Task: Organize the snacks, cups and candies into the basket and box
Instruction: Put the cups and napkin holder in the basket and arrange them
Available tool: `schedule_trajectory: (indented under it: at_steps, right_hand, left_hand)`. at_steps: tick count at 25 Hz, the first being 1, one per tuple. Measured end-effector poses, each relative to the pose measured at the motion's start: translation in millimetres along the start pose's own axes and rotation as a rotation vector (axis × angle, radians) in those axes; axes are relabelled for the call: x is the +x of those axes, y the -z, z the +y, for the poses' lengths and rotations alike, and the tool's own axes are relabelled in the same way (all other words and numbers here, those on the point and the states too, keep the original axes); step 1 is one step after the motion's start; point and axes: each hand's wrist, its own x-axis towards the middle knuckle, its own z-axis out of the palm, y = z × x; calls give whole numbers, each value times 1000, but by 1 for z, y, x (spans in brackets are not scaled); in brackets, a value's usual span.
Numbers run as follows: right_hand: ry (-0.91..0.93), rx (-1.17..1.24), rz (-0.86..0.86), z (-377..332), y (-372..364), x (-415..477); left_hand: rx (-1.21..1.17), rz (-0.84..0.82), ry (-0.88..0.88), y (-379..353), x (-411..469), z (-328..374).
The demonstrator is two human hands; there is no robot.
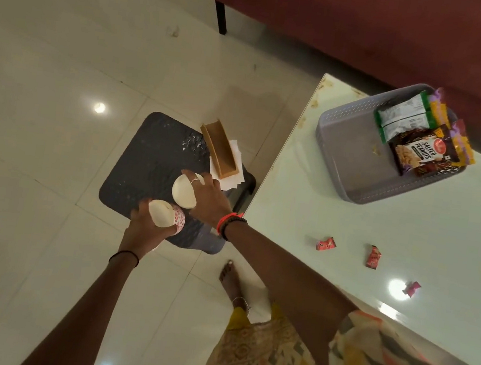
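Both hands are over the dark stool (pixel 155 164), each with a paper cup. The left hand (pixel 141 227) wraps its grip around a cup with a red pattern (pixel 166 214), mouth tilted toward the camera. The right hand (pixel 206 197) closes its grip from above on a plain white cup (pixel 184 191), also tilted. The two cups sit just beside each other, nearly touching at the rims.

The step in hand looks like gathering the cups so they can go into a container. The neat way is probably to nest them: turn both mouths the same way, line up the rims, and slide one inside the other without squeezing, since thin paper walls likely crease under a hard pinch. One stack frees a hand.

A brown box (pixel 220 150) lies on white paper (pixel 230 178) at the far corner of the stool, open side up and near the right hand; whether anything is inside cannot be told. It seems the likely home for the cups. Steady it before lowering them, as it sits close to the stool's edge.

The grey basket (pixel 357 155) stands on the worktop (pixel 350 228) to the right, already holding snack packets (pixel 418 139) at one end. Three wrapped candies (pixel 374 257) lie loose on the worktop, well apart from the basket, not yet put away.
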Motion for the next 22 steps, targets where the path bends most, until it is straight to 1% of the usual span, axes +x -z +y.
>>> schedule_trajectory:
  at_steps: [5, 7, 11, 15, 22]
  right_hand:
    - [-18, -31, 47, -5, 1, -7]
    - [-59, 14, 74, -5, -1, -16]
    - [-181, 138, 191, 0, 1, -45]
    - [-317, 234, 325, 19, 15, -73]
    - [-480, 374, 523, 73, 71, -115]
  left_hand:
    - [25, 22, -14, 5, -9, 2]
    - [31, 23, -35, 10, -16, 6]
    - [75, -17, -63, 27, -27, 21]
    - [61, -86, -89, 39, -30, 56]
    - [37, -192, -291, 30, -31, 146]
